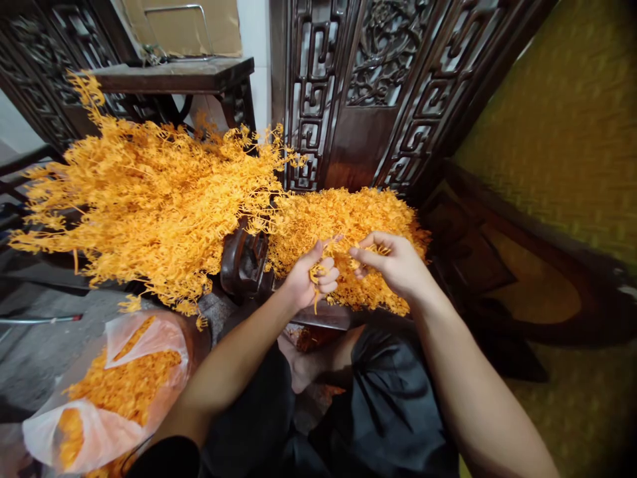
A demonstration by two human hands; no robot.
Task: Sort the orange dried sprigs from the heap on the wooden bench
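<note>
Curled around a thin orange-yellow sprig (pixel 315 273) is my left hand (pixel 311 279), its thumb pointing up and a stem end hanging below the fist. My right hand (pixel 391 259) is closed in a loose pinch just to the right, with small orange-yellow curly bits (pixel 381 249) at its fingers. Both hands are over a heap of orange-yellow curly pieces (pixel 343 209) on a dark wooden seat (pixel 326 317). To the left, a larger pile of long orange-yellow branched sprigs (pixel 154 192) lies across the carved wooden armrest (pixel 243 259).
A clear plastic bag (pixel 179 332) of orange pieces stands at lower left. Behind are a dark carved wooden panel (pixel 355 139) and a small table (pixel 164 78) bearing a cardboard piece (pixel 192 26). A rod (pixel 42 320) lies on the grey floor. My knees are below the seat.
</note>
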